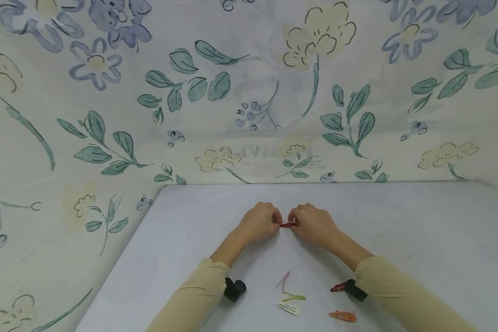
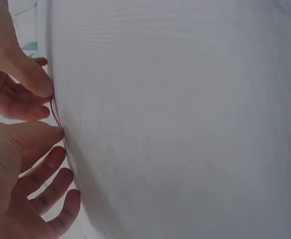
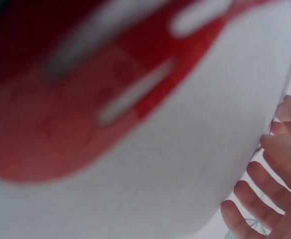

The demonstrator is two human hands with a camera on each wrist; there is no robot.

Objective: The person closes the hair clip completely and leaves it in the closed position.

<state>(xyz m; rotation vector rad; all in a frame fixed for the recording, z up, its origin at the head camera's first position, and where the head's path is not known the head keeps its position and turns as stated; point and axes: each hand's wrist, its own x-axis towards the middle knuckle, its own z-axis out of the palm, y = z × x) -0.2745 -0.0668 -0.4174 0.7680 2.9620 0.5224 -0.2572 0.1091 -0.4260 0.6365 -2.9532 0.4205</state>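
Note:
Toward the far part of the white table, a small dark red hair clip (image 1: 288, 225) is stretched between my two hands. My left hand (image 1: 260, 222) pinches its left end between thumb and finger. The right end is pinched the same way by my right hand (image 1: 314, 223). From the left wrist, the clip (image 2: 55, 112) shows as a thin, slightly bent red strip, its ends covered by fingertips. The right wrist view has the right hand (image 3: 280, 174) at its edge, with the other fingers spread loosely.
Nearer me on the table (image 1: 182, 230) lie a pink clip (image 1: 283, 281), a yellow-green clip (image 1: 293, 297), a pale clip (image 1: 288, 308) and an orange clip (image 1: 342, 316). Another red clip (image 1: 338, 287) lies beside the right wrist camera, blurred and large in that view. Flowered cloth (image 1: 249, 115) hangs behind.

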